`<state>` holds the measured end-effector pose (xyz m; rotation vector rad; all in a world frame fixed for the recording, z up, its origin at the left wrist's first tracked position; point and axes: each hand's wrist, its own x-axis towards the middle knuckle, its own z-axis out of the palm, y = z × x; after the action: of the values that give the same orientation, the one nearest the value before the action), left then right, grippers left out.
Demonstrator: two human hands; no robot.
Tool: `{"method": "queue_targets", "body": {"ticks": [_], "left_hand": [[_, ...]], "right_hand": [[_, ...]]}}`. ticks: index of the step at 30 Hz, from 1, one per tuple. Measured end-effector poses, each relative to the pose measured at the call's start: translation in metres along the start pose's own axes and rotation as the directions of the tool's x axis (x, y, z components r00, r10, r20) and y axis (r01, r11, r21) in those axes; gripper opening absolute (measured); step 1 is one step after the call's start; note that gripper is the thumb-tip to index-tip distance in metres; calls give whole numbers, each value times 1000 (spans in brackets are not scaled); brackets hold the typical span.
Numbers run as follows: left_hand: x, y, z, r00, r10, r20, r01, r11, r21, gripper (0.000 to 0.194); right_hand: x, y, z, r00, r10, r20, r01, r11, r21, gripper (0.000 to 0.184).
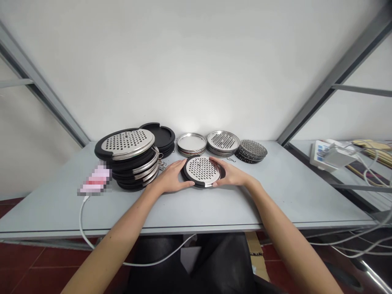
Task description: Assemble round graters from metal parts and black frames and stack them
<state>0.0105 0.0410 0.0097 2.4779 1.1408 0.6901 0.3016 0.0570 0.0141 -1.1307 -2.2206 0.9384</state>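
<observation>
Between my hands, flat on the table, lies a round metal case with a perforated lid [202, 170] and a black rim. My left hand [176, 178] grips its left side, thumb along the near edge. My right hand [230, 173] wraps the right side, fingers on the far edge and thumb near the front. Left of them stands a tall stack of similar black-rimmed cases [128, 143], with wire hooks [161, 161] hanging at its side. Behind are black round holders [163, 136], plain metal dishes [192, 143], perforated metal lids [223, 142] and dark mesh discs [251, 150].
A blurred-out pink item [96, 179] with a white cable [82, 218] lies on the table [294, 196] at left. A small loose hook [231, 159] rests near the lids. Metal frame posts [330, 81] flank the table; a power strip [321, 153] sits beyond the right one.
</observation>
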Motion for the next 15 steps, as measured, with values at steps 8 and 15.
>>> {"method": "queue_targets", "body": {"ticks": [8,15], "left_hand": [[1,3,-1,1000,18,-10,-18,1000,15,88],[1,3,-2,1000,20,-2,-20,1000,17,87]], "right_hand": [[0,8,1,999,-28,-20,27,999,-18,111],[1,8,1,999,-30,-24,30,1000,-3,111]]}}
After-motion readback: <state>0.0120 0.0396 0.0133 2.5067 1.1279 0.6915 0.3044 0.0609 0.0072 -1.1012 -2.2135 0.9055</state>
